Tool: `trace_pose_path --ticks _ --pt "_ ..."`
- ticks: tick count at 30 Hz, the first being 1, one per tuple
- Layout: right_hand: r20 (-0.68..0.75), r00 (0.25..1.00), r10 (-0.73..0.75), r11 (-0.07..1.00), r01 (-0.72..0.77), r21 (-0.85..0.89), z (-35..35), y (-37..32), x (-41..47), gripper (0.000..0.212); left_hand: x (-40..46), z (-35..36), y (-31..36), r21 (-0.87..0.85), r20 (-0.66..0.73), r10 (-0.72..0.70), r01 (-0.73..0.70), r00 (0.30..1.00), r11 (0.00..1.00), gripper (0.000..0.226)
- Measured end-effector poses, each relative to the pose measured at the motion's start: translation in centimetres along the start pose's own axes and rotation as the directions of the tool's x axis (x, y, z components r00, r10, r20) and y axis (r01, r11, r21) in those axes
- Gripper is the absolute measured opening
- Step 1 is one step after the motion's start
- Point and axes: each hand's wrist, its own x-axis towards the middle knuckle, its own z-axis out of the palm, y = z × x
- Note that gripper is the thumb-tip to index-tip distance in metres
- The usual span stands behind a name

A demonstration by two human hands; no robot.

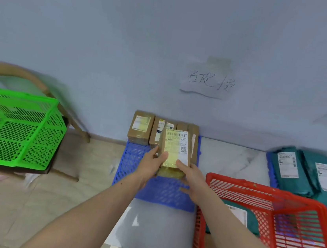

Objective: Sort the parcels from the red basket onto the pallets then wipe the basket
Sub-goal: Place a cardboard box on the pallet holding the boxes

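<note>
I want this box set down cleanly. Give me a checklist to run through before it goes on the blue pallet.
1. Both hands on box: left hand and right hand grip its lower end. Ok.
2. Box over blue pallet: ok.
3. Bare pallet in front of the row of boxes: ok.
4. Label faces up: ok.
5. Box undamaged: cannot tell, yellow tape covers the lower part.
6. Red basket emptied: not ok, teal parcels remain.

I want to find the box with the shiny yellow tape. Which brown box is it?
It is the brown box held in both hands, left hand and right hand, above the blue pallet. The other boxes stand against the wall, unheld.
</note>
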Motion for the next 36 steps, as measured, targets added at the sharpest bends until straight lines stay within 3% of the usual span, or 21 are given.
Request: trace_pose_path --ticks 2,6,14,22,27,31,36 --pt "-0.016 1.0 0.004 1.0 -0.004 0.011 1.5 -0.5 1.9 0.06 1.7 -1.0 0.9 0.037 0.002 0.013 -0.013 1.0 0.999 0.026" --pt "-0.055 0.999 0.001 1.0 0.0 0.01 3.6 -2.0 6.3 0.067 6.5 -2.7 0.7 0.073 -0.002 0.038 -0.038 0.999 0.997 0.038" --pt "-0.097 0.995 -0.029 0.999 0.033 0.036 6.0 -3.8 15.1 0.044 16.7 -4.4 0.0 0.152 0.045 0.005 -0.012 0.999 0.988 0.075" --pt "-0.105 0.993 -0.047 0.998 0.05 0.024 7.0 -5.0 21.4 0.047 22.9 -4.9 -0.1 0.188 -0.008 0.074 -0.071 0.997 0.98 0.051" --pt "-0.111 0.992 -0.055 0.997 0.06 0.039 7.2 -5.2 23.3 0.037 24.3 -4.6 -0.5 0.231 -0.027 0.07 -0.062 0.997 0.971 0.056" --pt "-0.126 0.99 -0.065 0.998 0.067 0.015 7.1 -4.7 23.9 0.058 24.5 -4.4 -0.6 0.263 -0.071 0.087 -0.066 0.994 0.963 0.048" --pt "-0.143 0.987 -0.07 0.998 0.07 -0.006 6.9 -4.9 23.6 0.061 24.4 -4.4 -0.7 0.261 -0.095 0.071 -0.044 0.993 0.964 0.05"
